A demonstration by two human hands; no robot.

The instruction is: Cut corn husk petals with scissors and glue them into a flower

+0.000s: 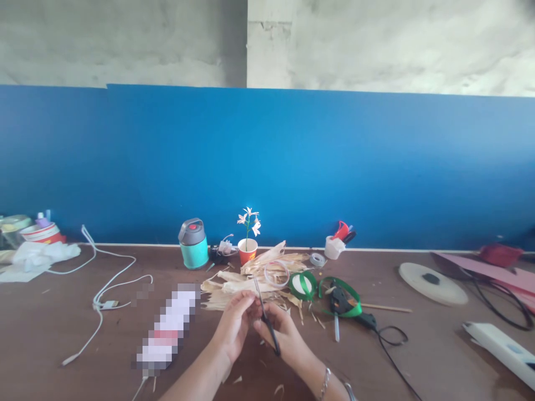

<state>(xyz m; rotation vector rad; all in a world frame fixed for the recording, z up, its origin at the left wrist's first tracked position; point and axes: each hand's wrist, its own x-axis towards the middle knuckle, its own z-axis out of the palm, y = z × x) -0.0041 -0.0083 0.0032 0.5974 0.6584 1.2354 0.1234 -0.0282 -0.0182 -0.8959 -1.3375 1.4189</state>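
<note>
My right hand (281, 333) is closed round the black handles of a pair of scissors (264, 317), whose blades point up and away. My left hand (234, 322) meets it, fingers pinched on a small pale piece at the blades; I cannot make out what it is. Both hands hover over the brown table (418, 356). Just beyond them lies a heap of dried corn husks (251, 275) with a thin wire ring on top. A roll of green ribbon (303, 284) lies to the right of the husks.
A black glue gun (349, 309) with its cable lies right of my hands. At the back stand a teal flask (194, 243), a red cup with white flowers (248, 239) and a white cup of tools (336, 243). White cables (104, 289) lie on the left, a white disc (432, 283) on the right.
</note>
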